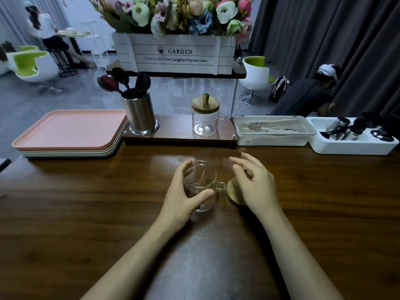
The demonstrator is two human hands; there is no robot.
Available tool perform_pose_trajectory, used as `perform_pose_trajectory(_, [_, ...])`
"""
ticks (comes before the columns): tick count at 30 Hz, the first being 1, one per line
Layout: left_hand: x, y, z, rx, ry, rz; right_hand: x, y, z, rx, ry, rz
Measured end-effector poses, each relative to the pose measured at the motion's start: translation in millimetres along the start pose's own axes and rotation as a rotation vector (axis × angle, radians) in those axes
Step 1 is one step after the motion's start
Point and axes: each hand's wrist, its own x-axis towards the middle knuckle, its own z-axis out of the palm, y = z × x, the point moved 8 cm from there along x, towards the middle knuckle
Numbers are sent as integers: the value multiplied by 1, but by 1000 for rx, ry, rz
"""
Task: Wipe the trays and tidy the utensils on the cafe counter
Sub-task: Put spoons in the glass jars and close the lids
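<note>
Jar (204, 173) in clasp of left hand (181, 192); right hand (256, 185) slack-fingered, perhaps on lid (232, 191).

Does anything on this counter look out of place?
The glass jar gripped by the left hand is uncapped; its wooden lid lies beside it, partly under the right hand. The matching jar on the shelf behind is capped.

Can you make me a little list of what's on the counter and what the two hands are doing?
left hand: grips the open glass jar
right hand: fingers relaxed, over the wooden lid lying on the counter
inside the jar: a small wooden stick
trays: stacked, pink one on top, far left
steel holder: upright, dark spoons in it
second jar: lid on, standing on the low shelf
</note>
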Motion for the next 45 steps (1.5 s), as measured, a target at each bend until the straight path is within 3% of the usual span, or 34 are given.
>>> perform_pose_trajectory(7, [0, 2, 0, 24, -5, 5, -18, 55, -3, -109, -173, 140])
perform_pose_trajectory(13, [-1, 3, 0, 17, -13, -5, -19, 64, -2, -196, -60, 143])
perform_pose_trajectory(19, [-2, 3, -1, -13, -14, -24, -4, 23, -20, 11, 107, -5])
perform_pose_trajectory(23, [-3, 2, -2, -29, 5, -35, 3, -31, -12, 104, 18, -166])
perform_pose_trajectory(29, [-4, 3, -5, 1, 9, -70, -8, -74, 27, 18, -121, -299])
perform_pose_trajectory(45, [-6, 5, -11, 121, 4, -14, -7, -44, 57, 82, -180, -183])
